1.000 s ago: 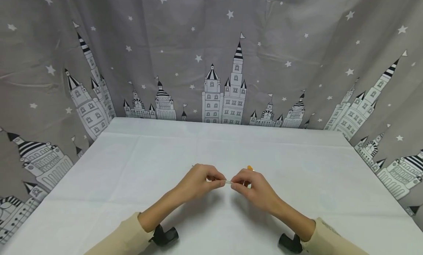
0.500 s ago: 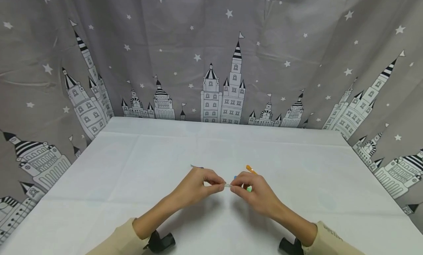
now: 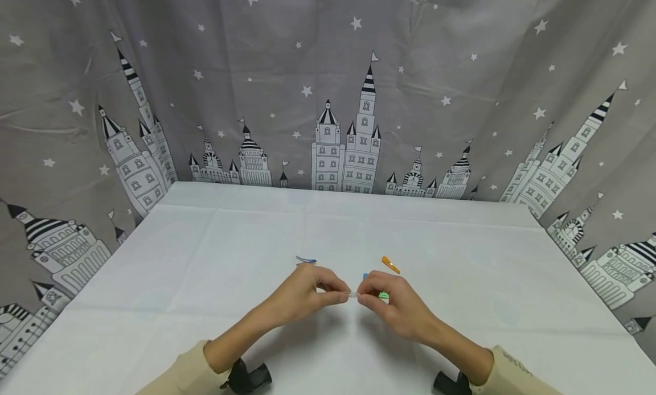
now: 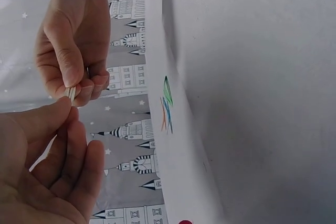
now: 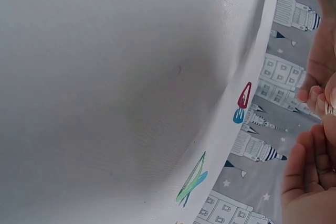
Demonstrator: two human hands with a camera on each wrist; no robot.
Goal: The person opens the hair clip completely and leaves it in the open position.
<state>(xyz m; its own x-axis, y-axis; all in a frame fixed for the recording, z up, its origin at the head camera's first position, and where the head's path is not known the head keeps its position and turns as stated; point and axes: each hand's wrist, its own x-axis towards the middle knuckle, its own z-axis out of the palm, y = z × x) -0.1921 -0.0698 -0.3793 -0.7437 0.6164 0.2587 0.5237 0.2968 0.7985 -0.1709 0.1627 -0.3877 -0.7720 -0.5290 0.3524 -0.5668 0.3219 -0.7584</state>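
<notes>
My left hand [image 3: 307, 289] and right hand [image 3: 397, 304] meet in mid-air over the table's front part, in the head view. Between thumb and fingers, each pinches one end of a small whitish hair clip [image 3: 353, 295]. Fingertips cover much of it. Up close in the left wrist view, the hair clip [image 4: 71, 93] shows as thin pale strips. Beyond the right hand lie an orange hair clip [image 3: 390, 264], a green hair clip [image 3: 384, 296] and a light-blue one, partly covered. Behind the left hand is a dark-blue hair clip [image 3: 306, 260].
A white cloth covers the table [image 3: 230, 235]. A grey curtain [image 3: 287, 59] with castles and stars hangs behind it. In the right wrist view, a red hair clip [image 5: 244, 94] lies beside a blue one [image 5: 239, 116].
Both hands have come slightly nearer the body with the whitish hair clip still pinched between them. More of the dark-blue, orange and green hair clips shows now.
</notes>
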